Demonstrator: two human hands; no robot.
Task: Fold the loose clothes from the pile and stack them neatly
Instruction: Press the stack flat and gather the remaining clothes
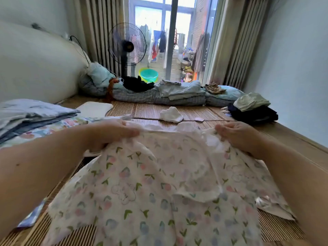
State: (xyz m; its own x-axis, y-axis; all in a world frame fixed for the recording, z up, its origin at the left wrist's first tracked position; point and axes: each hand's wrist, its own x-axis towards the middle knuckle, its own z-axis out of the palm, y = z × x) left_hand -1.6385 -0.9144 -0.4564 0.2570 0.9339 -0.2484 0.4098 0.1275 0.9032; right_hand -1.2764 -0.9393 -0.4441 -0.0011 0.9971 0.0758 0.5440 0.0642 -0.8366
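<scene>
A white garment printed with pink and blue tulips (159,189) lies spread over the woven mat in front of me. My left hand (113,134) grips its far left edge, fingers curled round the cloth. My right hand (239,135) grips the far right edge near the ruffled collar. The garment hangs slightly lifted between both hands. A folded stack of grey and floral clothes (33,118) sits at the left. A small white crumpled piece (171,114) lies on the mat beyond my hands.
A dark folded pile topped by a pale green garment (252,110) sits at the right. Rolled bedding with clothes (177,95) lines the far edge. A standing fan (126,45) and a green basin (148,75) stand by the glass door. The woven mat (142,109) shows between.
</scene>
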